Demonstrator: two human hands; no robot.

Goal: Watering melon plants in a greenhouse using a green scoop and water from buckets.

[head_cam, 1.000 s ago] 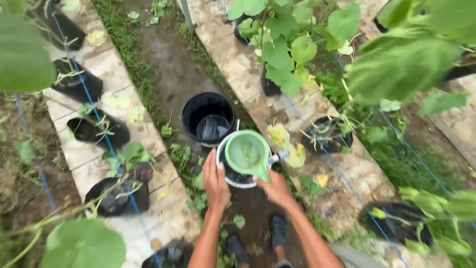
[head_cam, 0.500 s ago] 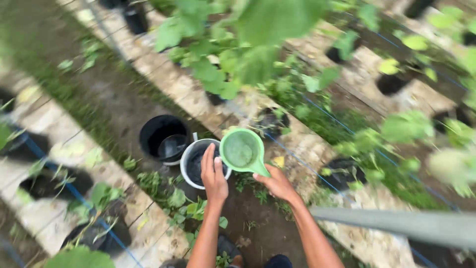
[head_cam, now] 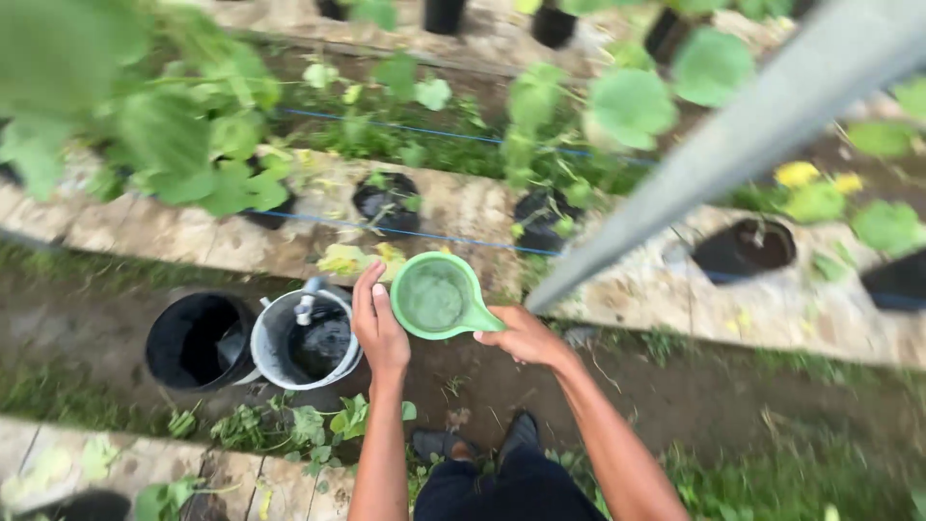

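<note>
Holding the green scoop (head_cam: 436, 296) level by its handle, the right hand (head_cam: 524, 336) is closed around it while the left hand (head_cam: 377, 323) rests open against its rim, above the path, beside the grey bucket (head_cam: 305, 340); no scoopful has reached the potted plants (head_cam: 388, 201).

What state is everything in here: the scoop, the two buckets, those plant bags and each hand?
Green scoop: upright, holding greenish liquid.
Right hand: gripping the scoop's handle.
Left hand: open, resting against the scoop's side.
Grey bucket: open, dark inside.
Black bucket: open, contents unclear.
Black plant bags: upright on the stone strip, holding small plants.
</note>
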